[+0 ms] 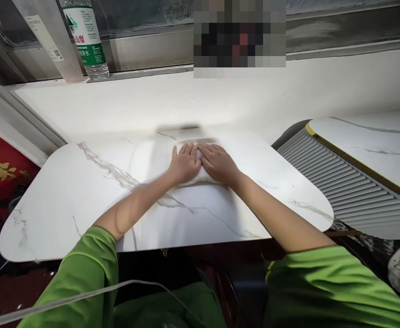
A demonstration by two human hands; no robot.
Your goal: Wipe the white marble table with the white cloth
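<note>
A soft white bundle, perhaps folded cloth [205, 176], lies on the white marbled table [104, 209] near its back edge. My left hand [185, 163] rests flat on the left part of the bundle, fingers pointing away from me. On its right part lies my right hand [218, 163], palm down with the fingers stretched forward and inward. The two hands meet near the middle of the bundle and hide much of its top. Neither hand grips anything.
A water bottle [86, 41] and a tall translucent container [49, 41] stand on the window ledge at the back left. To the right is a ribbed grey cabinet [340, 182] with a marbled top. A red item [4, 168] sits at the far left. A pale cable crosses the lower left.
</note>
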